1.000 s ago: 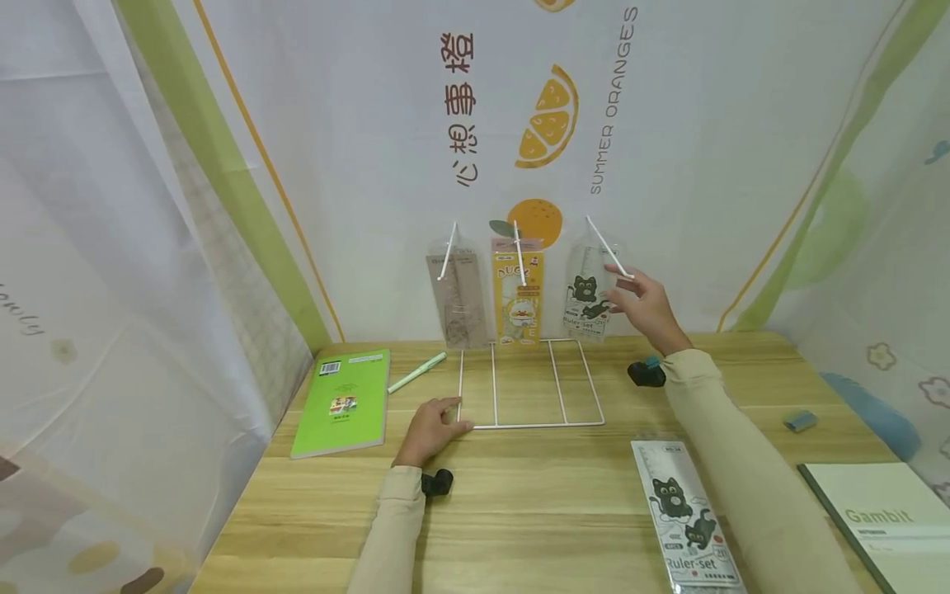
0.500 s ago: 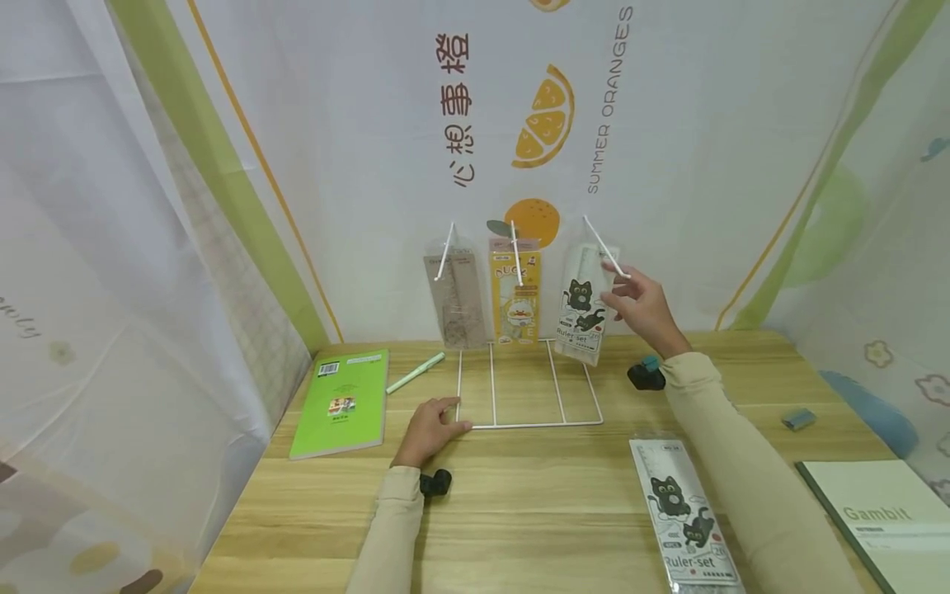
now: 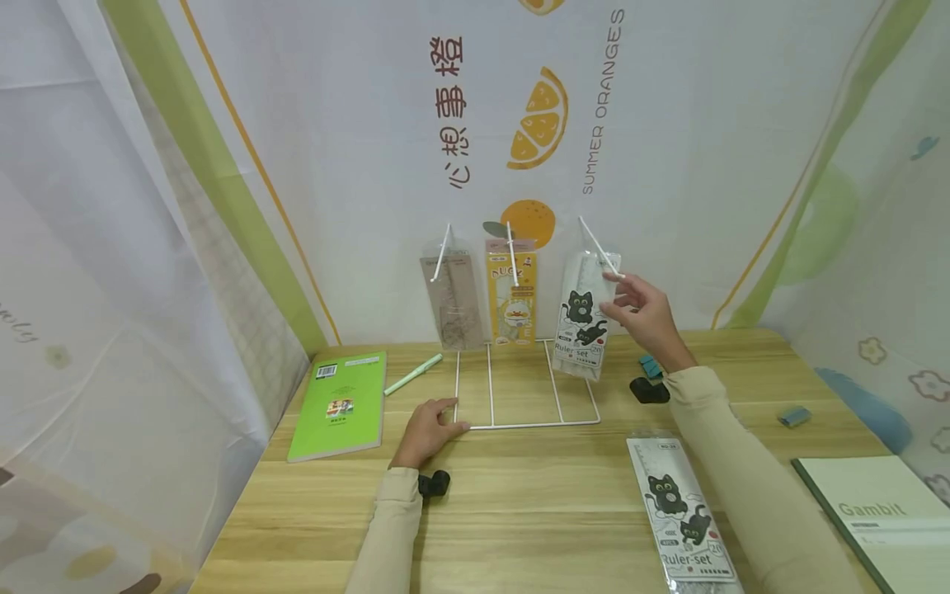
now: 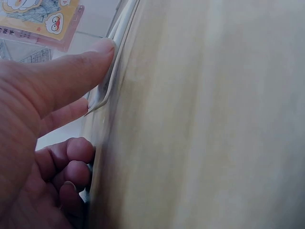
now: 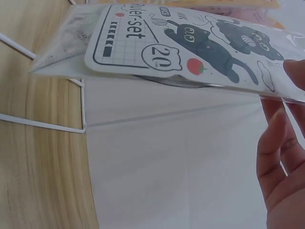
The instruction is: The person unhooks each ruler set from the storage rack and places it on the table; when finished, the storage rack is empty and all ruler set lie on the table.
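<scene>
My right hand (image 3: 644,315) pinches the edge of a clear packet, a ruler set (image 3: 582,318) with black cats on its card. This packet is at the right-hand prong of a white wire display rack (image 3: 529,426); its top overlaps the prong. In the right wrist view the thumb lies over the ruler set (image 5: 190,43) and fingers are beneath it. My left hand (image 3: 426,431) holds the near left corner of the rack's base between thumb and index finger, the other fingers curled. A second cat ruler set (image 3: 683,511) lies on the table below my right forearm.
A brownish ruler packet (image 3: 453,301) and a yellow duck packet (image 3: 512,297) hang from the other prongs. On the left lie a green book (image 3: 337,404) and a pale green pen (image 3: 413,374). A Gambit notebook (image 3: 876,511) and teal clips (image 3: 795,417) are at right.
The cat ruler set at the right-hand prong has come forward and lower with my right hand. My left hand stays at the rack's corner.
</scene>
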### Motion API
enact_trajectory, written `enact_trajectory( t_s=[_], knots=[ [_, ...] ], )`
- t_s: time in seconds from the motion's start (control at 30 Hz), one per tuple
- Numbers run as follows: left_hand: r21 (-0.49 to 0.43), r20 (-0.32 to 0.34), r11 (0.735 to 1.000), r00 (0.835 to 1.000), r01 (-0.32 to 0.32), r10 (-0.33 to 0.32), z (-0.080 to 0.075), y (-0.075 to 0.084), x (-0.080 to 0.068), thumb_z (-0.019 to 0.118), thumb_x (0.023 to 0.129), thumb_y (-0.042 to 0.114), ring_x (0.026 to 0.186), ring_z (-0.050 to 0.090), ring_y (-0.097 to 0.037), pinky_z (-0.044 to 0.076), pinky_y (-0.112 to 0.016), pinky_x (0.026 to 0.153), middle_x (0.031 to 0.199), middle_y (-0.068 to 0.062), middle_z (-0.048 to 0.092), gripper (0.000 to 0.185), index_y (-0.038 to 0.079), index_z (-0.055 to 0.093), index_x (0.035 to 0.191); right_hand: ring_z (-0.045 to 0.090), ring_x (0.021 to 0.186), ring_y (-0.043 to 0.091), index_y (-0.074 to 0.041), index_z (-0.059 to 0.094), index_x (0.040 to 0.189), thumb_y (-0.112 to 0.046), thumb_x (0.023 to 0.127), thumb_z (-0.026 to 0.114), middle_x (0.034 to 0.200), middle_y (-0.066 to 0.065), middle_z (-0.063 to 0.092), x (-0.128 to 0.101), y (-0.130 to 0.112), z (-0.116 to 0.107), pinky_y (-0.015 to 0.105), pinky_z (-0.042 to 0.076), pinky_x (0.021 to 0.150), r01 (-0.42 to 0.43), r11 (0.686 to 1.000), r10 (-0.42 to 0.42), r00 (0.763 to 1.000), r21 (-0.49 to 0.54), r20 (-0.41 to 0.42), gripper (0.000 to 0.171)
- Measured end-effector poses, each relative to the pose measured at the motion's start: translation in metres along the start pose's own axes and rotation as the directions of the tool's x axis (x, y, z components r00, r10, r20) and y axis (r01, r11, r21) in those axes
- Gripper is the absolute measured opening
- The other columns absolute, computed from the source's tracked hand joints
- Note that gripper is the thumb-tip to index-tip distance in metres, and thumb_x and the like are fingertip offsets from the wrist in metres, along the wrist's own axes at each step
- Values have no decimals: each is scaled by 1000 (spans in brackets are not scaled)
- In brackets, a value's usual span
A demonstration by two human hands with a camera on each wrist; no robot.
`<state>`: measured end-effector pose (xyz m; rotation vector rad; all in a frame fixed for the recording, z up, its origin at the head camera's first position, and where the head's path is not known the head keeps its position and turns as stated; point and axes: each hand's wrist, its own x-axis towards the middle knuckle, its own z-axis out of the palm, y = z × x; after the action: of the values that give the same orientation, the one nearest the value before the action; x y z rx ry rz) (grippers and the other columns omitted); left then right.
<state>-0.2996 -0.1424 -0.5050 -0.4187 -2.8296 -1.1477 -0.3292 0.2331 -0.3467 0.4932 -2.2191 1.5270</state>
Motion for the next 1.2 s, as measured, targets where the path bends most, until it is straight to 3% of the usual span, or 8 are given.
enact_trajectory(
  t_s=[0.23,0.4,0.63,0.77,1.0,1.2],
  knots=[
    [0,-4,1000,1000,-2,2,1,0,0,80,87,24,68,39,-16,36,-32,66,75,-2,45,53,-1,65,131,64,84,6,10,56,133,9,89,69,108,32,64,-6,18,0,13,51,76,51,998,-49,998,38,-36,46],
    [-3,-3,1000,1000,-3,3,2,0,0,80,87,24,68,39,-16,36,-32,67,75,-2,45,53,-1,65,131,63,86,4,9,57,133,9,89,69,114,17,67,-10,33,-1,14,53,74,90,995,-87,995,53,-51,46],
    [-6,-3,1000,1000,-2,2,2,-1,1,80,87,25,69,39,-16,36,-32,67,75,-2,45,53,-1,65,131,63,85,3,10,59,130,10,87,70,105,-2,67,-23,29,-3,14,53,74,111,990,-105,992,88,-71,45],
    [-6,-6,1000,1000,-2,2,1,-1,0,80,87,25,69,39,-16,36,-32,67,75,-2,44,54,-1,65,131,63,86,3,12,58,130,12,87,70,109,-13,69,-32,24,-4,15,54,76,112,985,-103,992,133,-68,45],
    [-7,-9,1000,1000,4,-4,1,1,0,80,86,24,69,39,-16,36,-32,66,76,-2,45,54,-2,65,130,64,83,3,11,59,129,11,87,70,91,-7,68,-47,17,-7,18,56,73,113,984,-103,992,137,-72,43],
    [-12,-9,1000,1000,5,-5,1,1,-1,80,87,25,70,39,-17,35,-32,67,76,-2,44,54,-2,64,131,63,77,4,12,59,128,14,86,69,85,-5,68,-61,11,-12,16,54,69,119,979,-109,992,164,-71,43]
  ],
)
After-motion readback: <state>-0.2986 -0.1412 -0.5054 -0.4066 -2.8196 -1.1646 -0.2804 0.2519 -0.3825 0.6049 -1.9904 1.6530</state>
